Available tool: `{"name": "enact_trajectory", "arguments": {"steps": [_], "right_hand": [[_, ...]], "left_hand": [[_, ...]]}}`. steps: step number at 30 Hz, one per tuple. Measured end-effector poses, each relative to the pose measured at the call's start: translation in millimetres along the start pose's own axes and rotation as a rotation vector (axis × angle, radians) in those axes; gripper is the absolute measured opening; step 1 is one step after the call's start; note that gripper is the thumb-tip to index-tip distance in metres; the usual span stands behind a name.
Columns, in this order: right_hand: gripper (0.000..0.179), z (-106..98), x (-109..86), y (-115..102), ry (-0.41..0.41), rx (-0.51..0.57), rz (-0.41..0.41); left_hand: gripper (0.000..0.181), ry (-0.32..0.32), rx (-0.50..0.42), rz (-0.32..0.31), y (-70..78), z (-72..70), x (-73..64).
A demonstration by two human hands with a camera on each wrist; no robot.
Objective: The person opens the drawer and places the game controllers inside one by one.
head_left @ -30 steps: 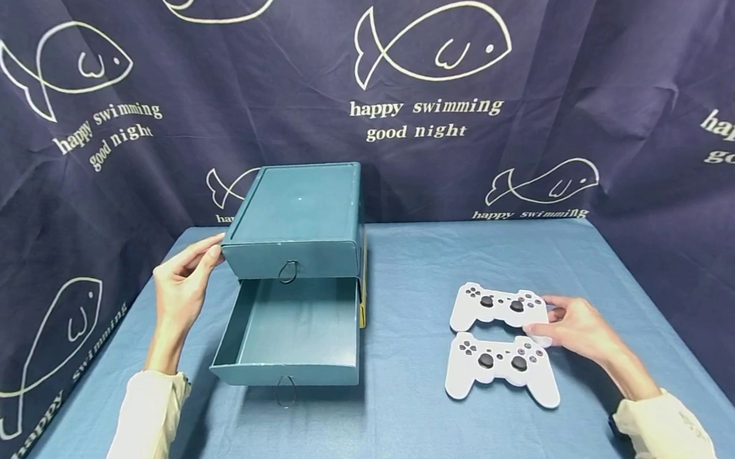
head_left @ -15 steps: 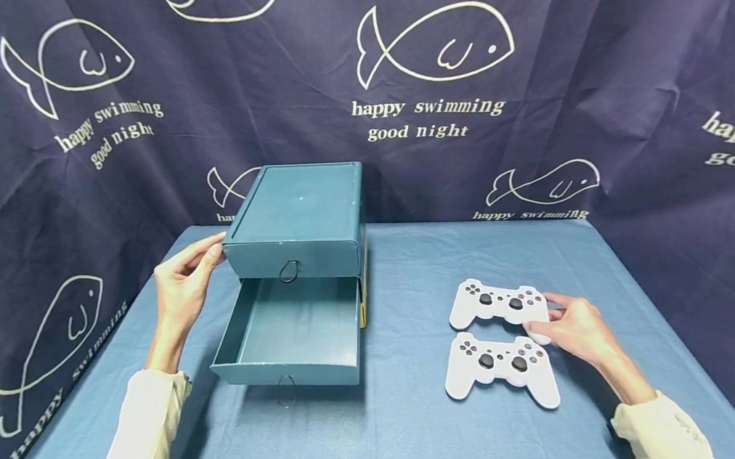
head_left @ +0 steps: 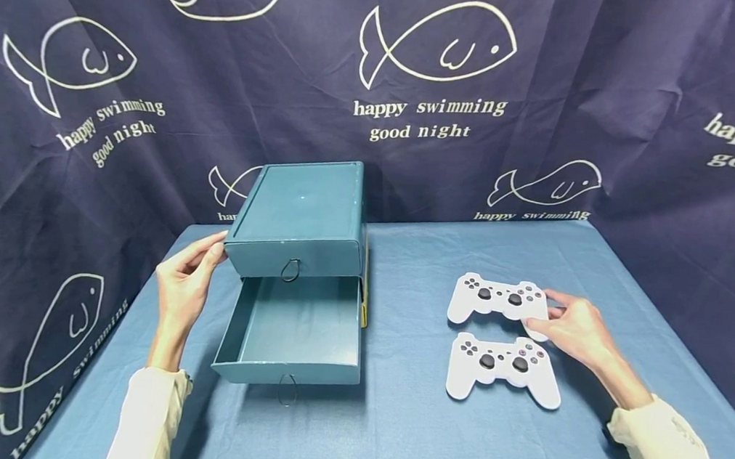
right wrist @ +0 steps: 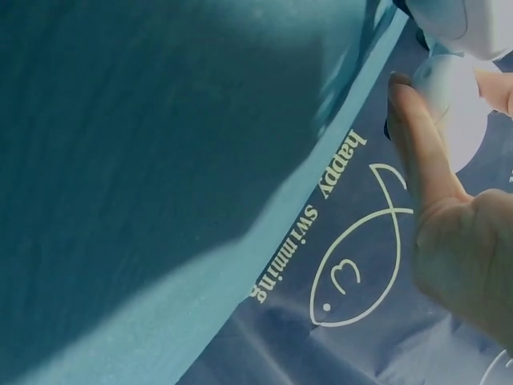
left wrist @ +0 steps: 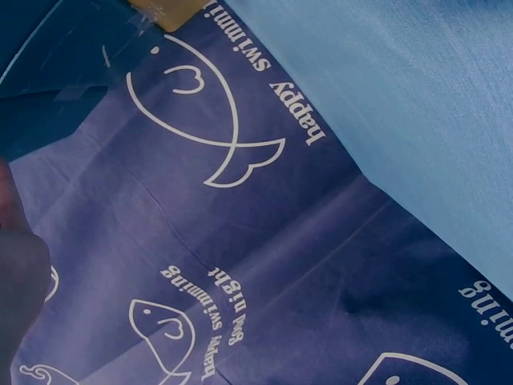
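Observation:
In the head view my right hand (head_left: 572, 327) pinches the right grip of a white game controller (head_left: 499, 302), thumb on top and fingers beyond it. The same hand (right wrist: 461, 216) and the pale controller grip (right wrist: 461, 112) show in the right wrist view. A second white controller (head_left: 502, 370) lies on the table just in front of it. My left hand (head_left: 184, 283) touches the left front corner of a blue-green two-drawer box (head_left: 304, 206) with extended fingers and thumb. The box's lower drawer (head_left: 299, 333) is pulled out and bare inside; its upper drawer (head_left: 295, 260) is closed.
A blue cloth covers the table (head_left: 411, 408). Dark curtains (head_left: 424, 176) with white fish prints stand behind and at both sides. Wire loop pulls (head_left: 288, 390) hang from the drawer fronts. A yellow strip (head_left: 363, 313) shows along the box's right side.
My right hand has raised the far controller slightly, up and a little left, widening its gap to the near one. The left hand keeps its place at the box.

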State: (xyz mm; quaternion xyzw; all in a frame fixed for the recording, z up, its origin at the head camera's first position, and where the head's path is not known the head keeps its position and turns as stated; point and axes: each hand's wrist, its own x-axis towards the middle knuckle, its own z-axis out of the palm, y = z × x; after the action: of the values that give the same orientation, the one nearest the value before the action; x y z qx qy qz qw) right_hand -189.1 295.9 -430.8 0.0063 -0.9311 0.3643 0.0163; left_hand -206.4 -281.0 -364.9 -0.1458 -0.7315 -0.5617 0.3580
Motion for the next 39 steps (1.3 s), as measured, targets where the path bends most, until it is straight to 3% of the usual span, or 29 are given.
{"name": "enact_trajectory", "arguments": {"steps": [8, 23, 29, 35, 39], "right_hand": [[0.082, 1.0, -7.6, -12.2, 0.042, 0.055, 0.006], [0.077, 7.6, -23.0, -39.8, 0.040, 0.312, 0.000], [0.077, 11.0, -29.7, -52.3, 0.016, 0.384, 0.031], [0.075, 17.0, -34.9, -65.7, -0.057, 0.578, 0.018], [0.074, 20.7, -37.7, -74.1, -0.093, 0.641, 0.002]], "left_hand": [[0.023, 0.000, -0.006, 0.005, 0.3, 1.0, 0.4], [0.024, -0.005, -0.022, -0.009, 1.1, 1.6, 0.1], [0.024, -0.001, -0.017, -0.001, 1.5, 1.1, -0.3], [0.023, 0.000, -0.016, 0.000, 2.1, 1.2, -0.3], [0.023, 0.001, -0.014, -0.006, 2.3, 1.3, -0.7]]}}
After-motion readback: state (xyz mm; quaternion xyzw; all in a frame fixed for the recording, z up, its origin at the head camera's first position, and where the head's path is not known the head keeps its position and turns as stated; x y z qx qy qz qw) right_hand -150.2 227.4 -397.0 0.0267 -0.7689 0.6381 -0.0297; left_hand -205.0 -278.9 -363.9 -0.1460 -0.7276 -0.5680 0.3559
